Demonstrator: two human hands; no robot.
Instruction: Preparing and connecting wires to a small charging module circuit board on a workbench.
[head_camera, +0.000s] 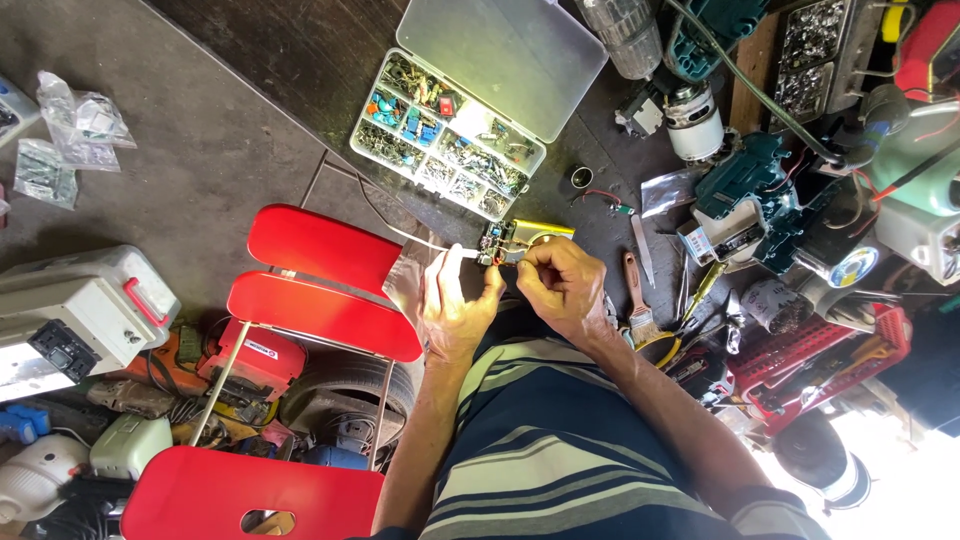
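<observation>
Red chair (325, 280) at left. My left hand (455, 305) pinches a small circuit board (497, 243) from the left; my right hand (560, 285) pinches its right end. Board held above my lap. Open parts box (450, 135) behind; paintbrush (636, 300) right.

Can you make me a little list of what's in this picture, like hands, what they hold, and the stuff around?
Left hand: pinches a small circuit board from the left
Right hand: grips the same board from the right
Parts box: open, clear lid up, many small compartments of tiny parts
Red chair: left of the hands
Paintbrush: lies right of the right hand
Green power tool: taken apart, further right
</observation>
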